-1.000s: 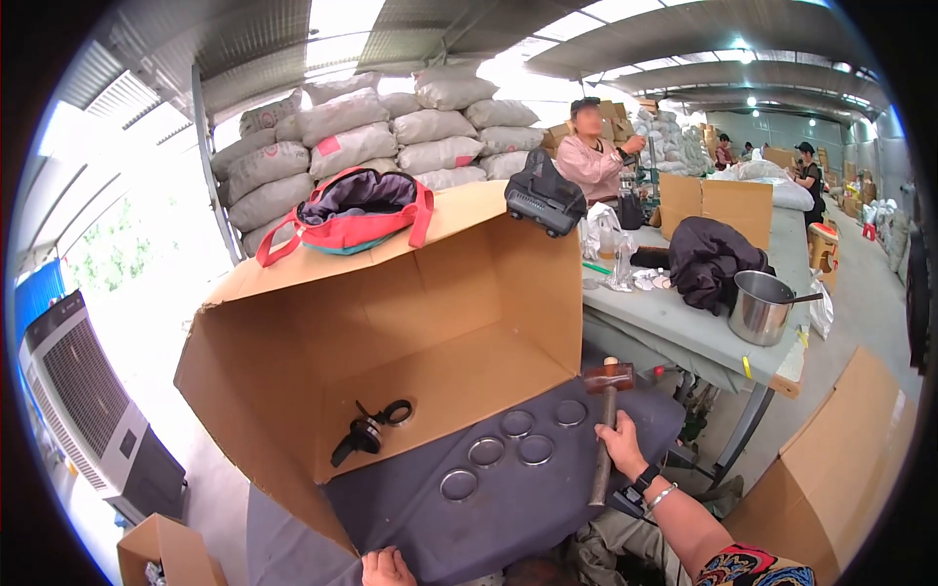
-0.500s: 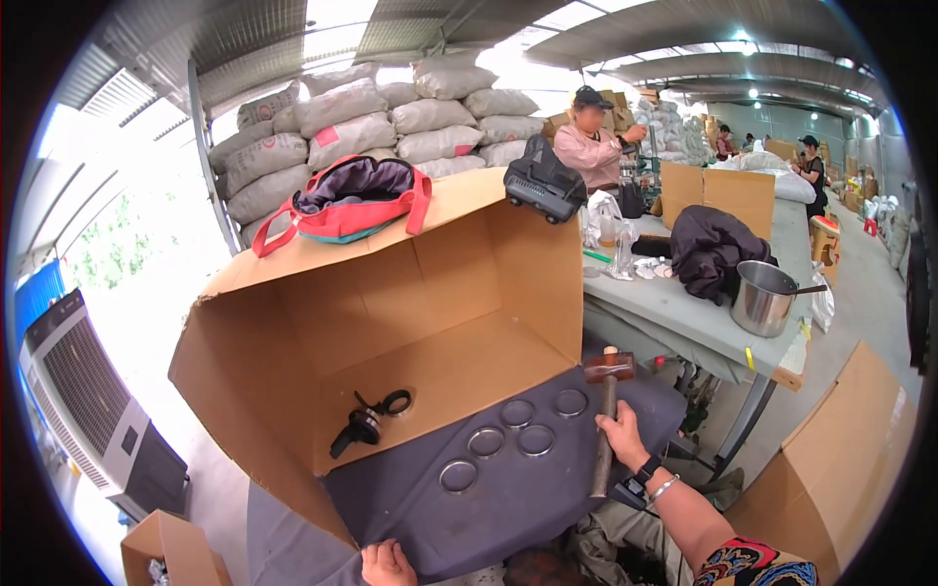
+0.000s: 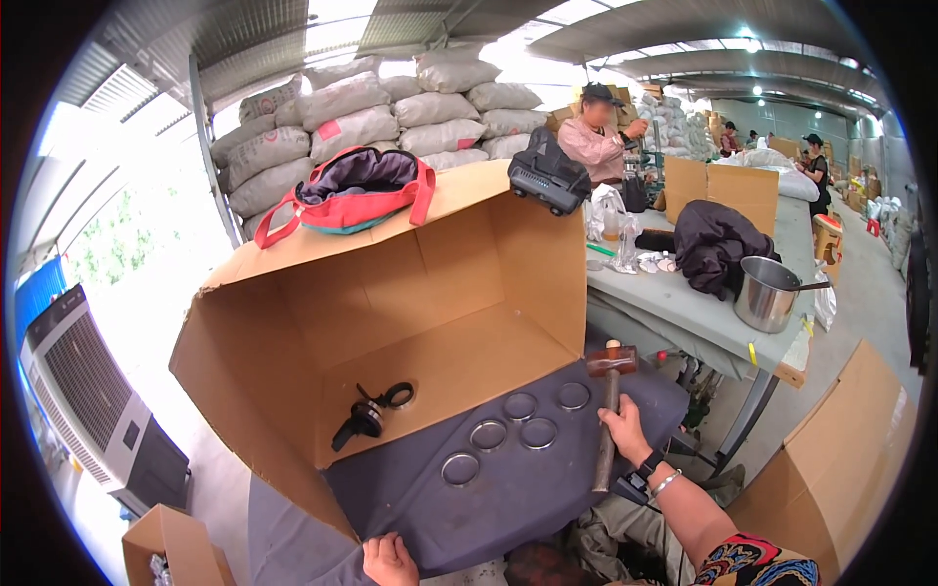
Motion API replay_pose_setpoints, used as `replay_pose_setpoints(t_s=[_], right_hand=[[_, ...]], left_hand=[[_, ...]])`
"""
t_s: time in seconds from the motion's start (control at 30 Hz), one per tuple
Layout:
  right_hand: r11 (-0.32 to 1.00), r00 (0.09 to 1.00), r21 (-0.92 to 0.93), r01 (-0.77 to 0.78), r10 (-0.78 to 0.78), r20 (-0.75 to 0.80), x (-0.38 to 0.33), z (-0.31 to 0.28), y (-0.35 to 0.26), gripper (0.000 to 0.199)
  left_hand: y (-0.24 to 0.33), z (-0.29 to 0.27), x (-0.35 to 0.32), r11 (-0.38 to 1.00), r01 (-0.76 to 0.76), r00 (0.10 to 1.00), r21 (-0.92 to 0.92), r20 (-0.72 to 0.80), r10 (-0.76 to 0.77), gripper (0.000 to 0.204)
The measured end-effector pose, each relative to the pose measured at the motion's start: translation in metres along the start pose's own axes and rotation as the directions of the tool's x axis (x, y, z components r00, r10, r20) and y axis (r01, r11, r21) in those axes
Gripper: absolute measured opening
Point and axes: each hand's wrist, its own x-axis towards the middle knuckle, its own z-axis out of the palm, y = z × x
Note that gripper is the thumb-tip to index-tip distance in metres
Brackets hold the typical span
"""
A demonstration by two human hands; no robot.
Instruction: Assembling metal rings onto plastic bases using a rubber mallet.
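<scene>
In my right hand is a mallet with a brown-red head and a wooden handle. My fingers wrap round the handle, and the head points away from me. Several thin metal rings lie flat, apart from one another, on the dark cloth to the left of the mallet. My left hand rests at the cloth's near edge, beside the corner of a cardboard box. Its fingers are curled, and whatever may be under them is hidden.
Black ring-shaped parts sit inside the box, which lies open toward me. A red bag and a black device rest on top. A steel pot stands on the right-hand table. A person in pink stands behind it.
The view has shifted slightly. My right hand still grips the mallet and my left hand stays by the box corner; the rings have not moved on the cloth.
</scene>
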Motion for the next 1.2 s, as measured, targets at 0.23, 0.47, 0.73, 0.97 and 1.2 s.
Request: replay_pose_setpoints(t_s=[0.23,0.47,0.73,0.97,1.2], right_hand=[[0.997,0.999,-0.068,0.031,-0.030,0.022,0.008,0.010,0.006,0.020],[0.992,0.999,0.118,0.033,-0.032,-0.010,-0.008,-0.013,0.008,0.024],[0.983,1.000,0.184,0.000,0.002,-0.010,0.003,0.004,0.023,0.024],[0.987,1.000,0.158,-0.006,0.009,-0.016,-0.002,-0.002,0.018,0.038],[0.998,0.998,0.019,0.061,-0.061,-0.025,0.002,-0.002,0.013,0.026]], left_hand=[[-0.006,0.002,0.003,0.999,0.022,1.000,0.035,-0.013,-0.022,0.005],[-0.004,0.010,-0.007,0.999,0.037,0.999,0.030,0.003,-0.037,0.008],[-0.001,0.003,-0.013,0.997,0.069,0.997,0.019,-0.033,-0.068,0.005],[-0.002,0.007,-0.005,0.999,0.034,0.999,0.020,-0.019,-0.033,0.005],[-0.004,0.011,-0.007,0.998,0.040,0.999,0.054,0.007,-0.041,0.006]])
